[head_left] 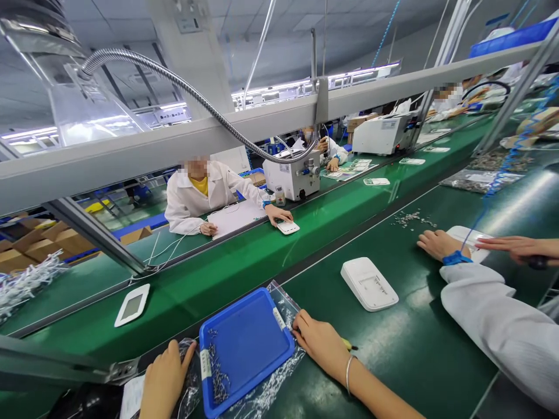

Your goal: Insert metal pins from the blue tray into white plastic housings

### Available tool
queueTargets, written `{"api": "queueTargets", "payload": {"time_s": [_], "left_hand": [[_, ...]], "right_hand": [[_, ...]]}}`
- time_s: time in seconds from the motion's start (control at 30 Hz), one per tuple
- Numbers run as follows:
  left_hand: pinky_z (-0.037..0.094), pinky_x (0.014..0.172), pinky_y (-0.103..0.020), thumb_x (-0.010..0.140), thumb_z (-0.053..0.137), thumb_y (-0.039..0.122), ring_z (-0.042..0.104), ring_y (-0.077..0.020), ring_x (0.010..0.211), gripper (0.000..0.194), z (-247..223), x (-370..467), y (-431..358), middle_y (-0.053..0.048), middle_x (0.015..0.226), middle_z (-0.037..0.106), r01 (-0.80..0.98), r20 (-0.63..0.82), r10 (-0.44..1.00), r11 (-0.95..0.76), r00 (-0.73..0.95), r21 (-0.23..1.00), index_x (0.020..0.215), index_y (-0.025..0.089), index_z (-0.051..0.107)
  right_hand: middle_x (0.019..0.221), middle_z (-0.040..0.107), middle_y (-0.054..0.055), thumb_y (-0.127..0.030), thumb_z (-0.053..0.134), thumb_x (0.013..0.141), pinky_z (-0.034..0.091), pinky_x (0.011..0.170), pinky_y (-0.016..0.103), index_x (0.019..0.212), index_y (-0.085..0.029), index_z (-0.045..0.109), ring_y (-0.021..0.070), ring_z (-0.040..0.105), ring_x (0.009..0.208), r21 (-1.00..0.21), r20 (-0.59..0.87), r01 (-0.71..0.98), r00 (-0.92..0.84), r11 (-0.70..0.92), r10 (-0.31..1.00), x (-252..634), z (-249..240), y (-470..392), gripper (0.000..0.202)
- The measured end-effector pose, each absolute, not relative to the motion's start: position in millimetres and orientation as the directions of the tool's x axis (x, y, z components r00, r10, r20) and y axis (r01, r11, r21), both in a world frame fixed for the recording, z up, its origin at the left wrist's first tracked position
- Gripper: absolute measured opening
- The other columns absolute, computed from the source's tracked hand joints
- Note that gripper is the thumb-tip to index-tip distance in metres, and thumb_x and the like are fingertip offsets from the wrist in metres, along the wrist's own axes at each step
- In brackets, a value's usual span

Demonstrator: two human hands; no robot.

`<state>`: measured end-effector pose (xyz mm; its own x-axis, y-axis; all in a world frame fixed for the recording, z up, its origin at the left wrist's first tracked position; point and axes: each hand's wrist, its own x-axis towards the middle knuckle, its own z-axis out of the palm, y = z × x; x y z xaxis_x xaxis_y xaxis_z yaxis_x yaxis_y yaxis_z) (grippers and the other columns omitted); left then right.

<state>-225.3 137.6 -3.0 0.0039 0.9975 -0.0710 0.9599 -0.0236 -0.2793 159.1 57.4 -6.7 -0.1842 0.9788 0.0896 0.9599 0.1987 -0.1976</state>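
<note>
A blue tray with small metal screws along its left side lies on a clear plastic bag near the bottom centre. My left hand is left of the tray, its thumb apart from the other fingers, beside crumpled clear plastic; whether it holds the plastic cannot be made out. At the tray's right edge is my right hand, with bent fingers on the plastic bag; the fingertips are partly hidden. A white device housing lies up and to the right of my right hand.
A green conveyor carries white devices past the table. At the right, a person's hands work on a white housing near scattered small parts. Across the belt, a person in white touches a device. A metal frame crosses overhead.
</note>
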Motion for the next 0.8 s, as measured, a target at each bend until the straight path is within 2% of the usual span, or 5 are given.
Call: {"api": "queueTargets", "payload": {"time_s": [0.07,0.2,0.5,0.67,0.8], "left_hand": [[0.051,0.083,-0.045,0.105,0.026,0.024,0.069,-0.0340,0.098,0.042,1.6,-224.2,137.1,-0.017,0.104,0.069,0.927,-0.141,0.989,-0.092,0.043,-0.363,0.127,0.010,0.060],[0.054,0.079,-0.044,0.086,0.015,-0.009,0.071,-0.0300,0.098,0.081,9.9,-220.6,134.6,-0.020,0.136,0.058,0.812,-0.249,0.962,-0.233,0.112,-0.535,0.151,0.029,0.045],[0.053,0.088,-0.040,0.088,0.030,-0.004,0.070,-0.0302,0.107,0.069,14.1,-222.9,134.9,-0.019,0.150,0.049,0.840,-0.286,0.950,-0.254,0.125,-0.479,0.146,0.027,0.053],[0.051,0.085,-0.036,0.093,0.045,0.019,0.070,-0.0306,0.104,0.042,19.7,-219.7,134.9,-0.017,0.126,0.067,0.957,-0.218,0.975,-0.111,0.053,-0.267,0.131,0.021,0.063],[0.052,0.081,-0.036,0.095,0.043,0.029,0.071,-0.0311,0.098,0.037,21.9,-216.9,133.9,-0.017,0.109,0.073,0.973,-0.200,0.980,-0.057,0.011,-0.225,0.122,0.017,0.065]], "right_hand": [[0.108,0.064,0.004,-0.021,0.049,0.101,0.055,0.067,0.029,0.107,-0.019,0.062,0.0186,0.070,0.085,-0.207,0.087,0.955,-0.197,0.211,0.977,159.4,-5.5,57.0,0.015],[0.107,0.064,0.005,-0.021,0.050,0.101,0.054,0.066,0.027,0.107,-0.018,0.062,0.0182,0.069,0.086,-0.195,0.078,0.956,-0.207,0.219,0.975,159.1,-3.2,56.2,0.014],[0.106,0.064,0.005,-0.020,0.051,0.100,0.052,0.067,0.028,0.106,-0.018,0.063,0.0184,0.069,0.087,-0.195,0.091,0.953,-0.219,0.233,0.971,159.1,-2.4,55.8,0.013],[0.106,0.064,0.005,-0.020,0.051,0.100,0.050,0.063,0.028,0.107,-0.018,0.062,0.0182,0.069,0.084,-0.178,0.110,0.954,-0.225,0.242,0.968,158.8,-3.1,55.4,0.013],[0.104,0.064,0.004,-0.020,0.053,0.099,0.048,0.061,0.028,0.105,-0.018,0.062,0.0177,0.068,0.080,-0.170,0.130,0.955,-0.222,0.242,0.966,158.5,-2.8,55.2,0.011]]}}
